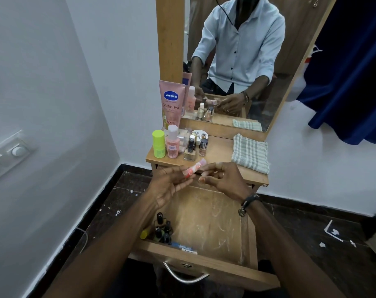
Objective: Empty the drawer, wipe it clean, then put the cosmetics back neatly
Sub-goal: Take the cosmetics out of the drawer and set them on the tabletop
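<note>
The wooden drawer (206,220) stands pulled out below the dresser top. Several dark nail polish bottles (162,230), a yellow tube (145,234) and a blue packet (182,246) lie in its front left corner. Above the drawer my left hand (170,186) and my right hand (222,179) together hold a small pink tube (193,168), fingers pinched on each end. On the dresser top (220,150) stand a pink Vaseline tube (171,104), a lime green stick (158,143), a pink bottle (172,141) and several nail polish bottles (191,148). A striped cloth (250,152) lies folded at the right.
A mirror (247,61) behind the dresser shows a person in a pale shirt. A white wall with a switch panel (8,152) is at the left, a blue curtain (355,72) at the right. Scraps litter the dark floor (333,233).
</note>
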Demonstrator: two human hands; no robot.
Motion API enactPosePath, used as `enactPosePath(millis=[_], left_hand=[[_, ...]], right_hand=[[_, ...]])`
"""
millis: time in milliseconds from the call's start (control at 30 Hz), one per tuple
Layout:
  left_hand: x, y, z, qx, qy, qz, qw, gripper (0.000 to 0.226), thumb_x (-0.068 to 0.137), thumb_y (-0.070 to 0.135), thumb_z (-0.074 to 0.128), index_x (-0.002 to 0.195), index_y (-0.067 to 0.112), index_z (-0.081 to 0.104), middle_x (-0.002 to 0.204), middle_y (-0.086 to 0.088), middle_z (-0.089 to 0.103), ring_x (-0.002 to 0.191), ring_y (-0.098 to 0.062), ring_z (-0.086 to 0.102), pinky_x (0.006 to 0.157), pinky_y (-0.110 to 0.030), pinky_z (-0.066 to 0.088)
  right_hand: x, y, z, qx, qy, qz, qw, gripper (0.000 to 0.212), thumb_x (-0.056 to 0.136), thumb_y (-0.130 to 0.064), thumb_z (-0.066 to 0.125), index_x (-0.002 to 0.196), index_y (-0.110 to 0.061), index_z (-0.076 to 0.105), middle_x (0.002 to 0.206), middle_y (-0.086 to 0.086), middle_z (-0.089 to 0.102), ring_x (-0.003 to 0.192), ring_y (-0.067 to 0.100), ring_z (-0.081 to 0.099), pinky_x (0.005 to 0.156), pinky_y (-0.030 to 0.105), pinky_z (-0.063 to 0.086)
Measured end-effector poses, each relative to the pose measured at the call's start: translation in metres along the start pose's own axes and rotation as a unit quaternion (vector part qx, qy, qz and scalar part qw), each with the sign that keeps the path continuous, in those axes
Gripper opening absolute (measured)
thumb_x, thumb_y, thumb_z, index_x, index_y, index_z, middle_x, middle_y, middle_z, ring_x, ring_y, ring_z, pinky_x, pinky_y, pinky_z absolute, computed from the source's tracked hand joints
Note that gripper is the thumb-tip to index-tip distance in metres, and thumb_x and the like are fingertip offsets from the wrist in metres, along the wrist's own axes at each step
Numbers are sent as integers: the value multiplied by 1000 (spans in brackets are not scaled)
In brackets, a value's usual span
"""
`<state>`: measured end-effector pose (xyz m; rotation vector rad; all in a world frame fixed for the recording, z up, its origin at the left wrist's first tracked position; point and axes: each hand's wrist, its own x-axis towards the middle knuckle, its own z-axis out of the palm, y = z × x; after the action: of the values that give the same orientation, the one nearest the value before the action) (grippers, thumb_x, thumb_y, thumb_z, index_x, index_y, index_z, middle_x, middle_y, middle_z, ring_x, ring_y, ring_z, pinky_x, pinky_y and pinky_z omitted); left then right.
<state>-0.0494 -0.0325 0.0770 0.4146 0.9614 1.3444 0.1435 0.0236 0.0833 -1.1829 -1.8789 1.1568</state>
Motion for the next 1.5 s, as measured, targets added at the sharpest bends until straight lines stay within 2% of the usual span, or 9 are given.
enactPosePath(millis=[100, 233, 333, 433, 533, 900, 1167, 1300, 1500], left_hand=[[4, -12, 6, -25, -13, 3, 1000, 22, 81, -18, 57, 101, -12, 63, 105, -28, 69, 94, -34, 71, 82, -39, 60], [10, -18, 8, -19, 3, 17, 1000, 24, 81, -20, 57, 103, -11, 64, 102, -25, 71, 93, -34, 71, 82, -39, 60], [8, -18, 7, 105, 34, 63, 992, 22, 79, -8, 70, 100, -3, 69, 96, -18, 73, 85, -26, 72, 77, -34, 61], [3, -14, 1, 264, 76, 108, 955, 16, 80, -2, 74, 96, 0, 69, 79, -10, 71, 67, -16, 69, 56, -27, 58], [-1, -14, -15, 347, 101, 139, 922, 9, 82, -1, 72, 90, -1, 70, 70, -11, 68, 52, -14, 61, 42, -24, 47], [-12, -11, -50, 460, 88, 148, 871, 3, 81, 5, 75, 82, 4, 72, 75, -16, 70, 52, -15, 59, 45, -29, 44], [-10, 11, -64, 604, -89, 80, 788, 16, 72, 18, 84, 84, 10, 77, 85, -2, 75, 81, -15, 70, 76, -31, 58], [-14, 18, -61, 668, -147, 4, 730, 30, 65, 24, 89, 90, 21, 72, 95, 2, 71, 88, -14, 68, 79, -37, 59], [-20, 21, -55, 761, -162, 4, 628, 33, 72, 7, 81, 102, 14, 72, 100, 6, 65, 94, -8, 61, 76, -18, 53]], right_hand=[[3, -9, 5, 51, 31, -24, 998, 10, 82, -7, 78, 90, -10, 74, 79, 4, 73, 57, 5, 66, 56, 17, 53], [10, -14, 5, 53, 28, -26, 998, 6, 85, -5, 75, 88, -10, 74, 80, 3, 73, 66, 4, 68, 64, 17, 55], [15, -19, 7, 9, 58, -32, 998, 10, 85, -11, 76, 82, -19, 72, 77, -4, 72, 68, -2, 66, 66, 14, 54], [25, -22, 12, -72, 138, -27, 987, 5, 87, -18, 74, 83, -21, 72, 72, -14, 69, 66, -5, 63, 61, 10, 51], [34, -22, 16, -138, 185, -25, 973, 8, 88, -24, 72, 91, -16, 74, 72, -12, 70, 66, -1, 64, 63, 20, 55], [42, -17, 30, -225, 212, -8, 951, 18, 88, -29, 70, 99, -15, 72, 89, -2, 74, 78, 14, 68, 67, 28, 54], [40, -14, 30, -213, 196, 8, 957, 16, 86, -23, 73, 99, -15, 72, 83, -3, 71, 77, 13, 66, 70, 30, 57], [40, -12, 31, -212, 192, 6, 958, 13, 84, -17, 74, 97, -15, 73, 83, -4, 71, 75, 11, 64, 71, 32, 58], [40, -8, 29, -191, 179, 8, 965, 15, 81, -9, 75, 95, -13, 72, 81, -5, 70, 78, 10, 66, 76, 33, 60]])
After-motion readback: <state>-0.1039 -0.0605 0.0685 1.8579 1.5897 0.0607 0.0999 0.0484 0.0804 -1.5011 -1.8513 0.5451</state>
